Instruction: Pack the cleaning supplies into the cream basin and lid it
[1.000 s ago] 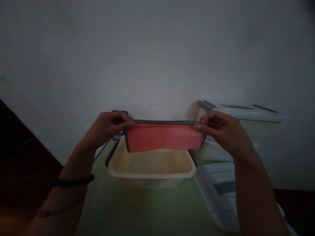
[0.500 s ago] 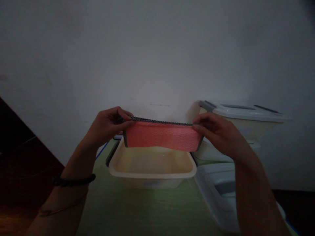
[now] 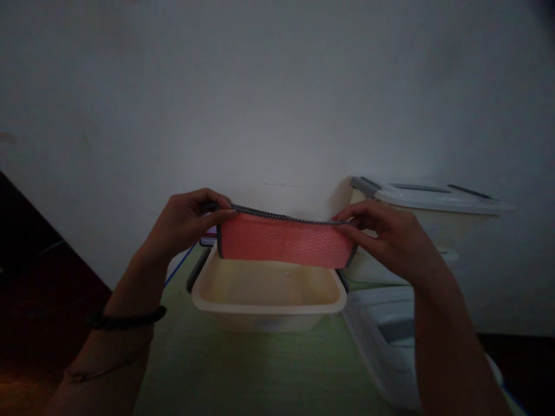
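A pink textured cloth (image 3: pixel 286 240) with a black-and-white checked border hangs stretched between my two hands. Its top edge sags slightly in the middle. My left hand (image 3: pixel 191 216) pinches the upper left corner between thumb and fingers. At the upper right corner, my right hand (image 3: pixel 381 234) grips the edge in the same way. Below and behind the cloth stands a cream plastic bin (image 3: pixel 269 309), open at the top, with dark side handles. The cloth hides the bin's far rim.
On the green tabletop (image 3: pixel 260 375), a grey-white lid (image 3: pixel 373 346) lies right of the bin. A lidded storage box (image 3: pixel 433 202) stands behind it against the white wall (image 3: pixel 277 104). Part of a phone-like object (image 3: pixel 208 237) and a blue cord (image 3: pixel 180 266) show near my left hand.
The right hand's fingers have shifted slightly left along the cloth's top edge, which sags a little more. The bin, lid and box have stayed put.
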`<state>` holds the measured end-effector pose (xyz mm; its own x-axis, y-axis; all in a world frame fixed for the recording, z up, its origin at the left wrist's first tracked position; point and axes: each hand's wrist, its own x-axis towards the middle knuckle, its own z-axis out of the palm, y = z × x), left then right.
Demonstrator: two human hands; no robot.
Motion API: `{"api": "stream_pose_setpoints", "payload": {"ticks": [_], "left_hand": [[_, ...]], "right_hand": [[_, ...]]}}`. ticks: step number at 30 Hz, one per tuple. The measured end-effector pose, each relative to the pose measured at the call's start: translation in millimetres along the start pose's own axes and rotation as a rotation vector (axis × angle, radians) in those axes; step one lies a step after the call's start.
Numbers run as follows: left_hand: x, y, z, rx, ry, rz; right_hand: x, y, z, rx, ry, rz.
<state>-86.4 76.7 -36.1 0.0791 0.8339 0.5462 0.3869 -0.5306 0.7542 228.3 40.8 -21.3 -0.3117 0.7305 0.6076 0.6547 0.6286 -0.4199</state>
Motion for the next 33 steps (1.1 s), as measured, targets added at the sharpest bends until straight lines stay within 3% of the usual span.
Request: {"api": "stream_pose_setpoints", "payload": {"ticks": [10,17,21,33], "left_hand": [[1,1,-0.1,0.031,-0.021,-0.083],[3,-2,-0.7,0.053,-0.055,-0.087],[2,-4,-1.3,0.017,-0.054,-0.055],[4,-10,-3.2,0.024,-0.070,0.071]], "right_hand": [[-1,3,4,0.093,-0.047,0.006],[0,2,2,0.068,-0.221,-0.076],[0,2,2,0.030,-0.252,-0.087],[3,2,8,-0.014,0.009,-0.103]]}}
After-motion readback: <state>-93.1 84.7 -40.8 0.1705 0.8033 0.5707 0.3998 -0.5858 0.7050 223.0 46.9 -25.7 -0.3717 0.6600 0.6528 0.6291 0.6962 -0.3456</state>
